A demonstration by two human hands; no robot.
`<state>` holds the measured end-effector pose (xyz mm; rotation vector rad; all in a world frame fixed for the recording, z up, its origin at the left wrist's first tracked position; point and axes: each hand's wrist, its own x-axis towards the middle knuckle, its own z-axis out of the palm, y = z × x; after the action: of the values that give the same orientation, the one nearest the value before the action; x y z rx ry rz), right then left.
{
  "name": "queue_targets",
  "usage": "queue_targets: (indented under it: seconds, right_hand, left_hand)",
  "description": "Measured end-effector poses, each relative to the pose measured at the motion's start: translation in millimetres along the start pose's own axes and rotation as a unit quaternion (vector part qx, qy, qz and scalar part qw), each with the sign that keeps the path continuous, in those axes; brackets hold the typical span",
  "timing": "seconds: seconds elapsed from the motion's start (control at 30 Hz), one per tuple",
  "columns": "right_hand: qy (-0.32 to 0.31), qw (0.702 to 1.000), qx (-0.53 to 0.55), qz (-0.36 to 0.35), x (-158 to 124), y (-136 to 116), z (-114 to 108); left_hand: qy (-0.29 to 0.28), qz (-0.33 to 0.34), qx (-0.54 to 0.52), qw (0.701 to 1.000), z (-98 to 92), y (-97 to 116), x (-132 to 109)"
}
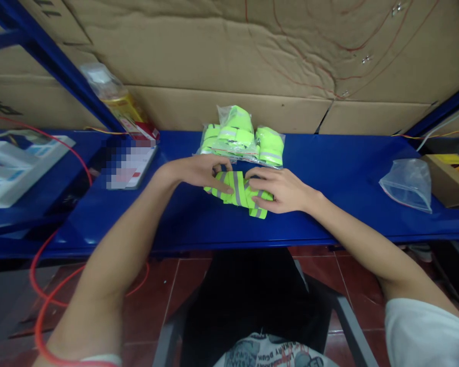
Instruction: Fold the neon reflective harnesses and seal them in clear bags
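A folded bundle of yellow-green strap with grey reflective stripes (237,188) lies on the blue table between my hands. My left hand (206,172) curves over its left end, fingers bent around it. From the right, my right hand (277,188) has its fingers wrapped on the bundle's other end. A short strap end sticks out below my right fingers. Just behind stand clear bags of similar yellow-green material (235,132), with one more such bag (270,146) at their right.
The blue table (313,224) meets a cardboard wall (214,56) at the back. A bottle (118,99), a red and white box (143,131) and a phone-like slab (141,165) are at left. An empty clear bag (407,183) and an open carton (451,183) are at right.
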<state>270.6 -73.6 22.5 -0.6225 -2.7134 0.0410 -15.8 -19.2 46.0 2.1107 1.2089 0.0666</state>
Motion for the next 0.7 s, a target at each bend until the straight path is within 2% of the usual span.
queue_targets:
  seconds: [0.13, 0.3, 0.4, 0.53, 0.7]
  right_hand:
    - [-0.025, 0.992, 0.066, 0.104, 0.6, 4.0, -6.5]
    - [-0.117, 0.968, 0.094, 0.203, 1.7, 8.9, -13.3]
    - [-0.114, 0.965, 0.128, 0.198, 1.1, 11.1, -14.0]
    - [-0.076, 0.974, 0.154, 0.147, -1.3, 14.9, -9.8]
    - [-0.026, 0.979, 0.126, 0.159, -2.2, 18.4, -2.9]
  left_hand:
    - [0.047, 0.02, 0.079, 0.996, 4.4, 3.8, -1.6]
    - [0.052, 0.053, 0.119, 0.99, 7.6, 0.5, -1.1]
    - [0.069, 0.077, 0.128, 0.986, 7.5, 0.7, -0.5]
    - [0.092, 0.097, 0.122, 0.983, 7.0, 4.8, -0.7]
    - [0.132, 0.14, 0.026, 0.981, 7.1, 3.7, 3.5]
